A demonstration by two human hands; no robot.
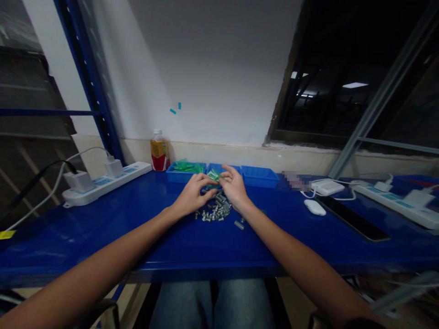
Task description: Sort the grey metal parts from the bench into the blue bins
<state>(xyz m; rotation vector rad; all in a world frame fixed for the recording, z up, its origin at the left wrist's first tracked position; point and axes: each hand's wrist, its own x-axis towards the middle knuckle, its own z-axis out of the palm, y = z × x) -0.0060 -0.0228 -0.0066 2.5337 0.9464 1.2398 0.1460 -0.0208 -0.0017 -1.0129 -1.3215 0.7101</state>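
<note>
Above a pile of small metal screws and posts (216, 212), my left hand (194, 194) and my right hand (235, 187) come together around a small green plastic bag (214, 175). The fingers of both hands are closed on the bag's edges. What the bag contains is too small to tell. One loose metal post (239, 225) lies apart from the pile, near my right wrist. Behind my left hand a blue bin (173, 177) holds several green bags. My hands partly cover the middle blue bin (233, 169).
A third blue bin (260, 177) stands at the right of the row. A drink bottle (159, 151) and a power strip (103, 185) are on the left. To the right lie a white earbud case (314, 207), a phone (353, 218), cables and another power strip (398, 204).
</note>
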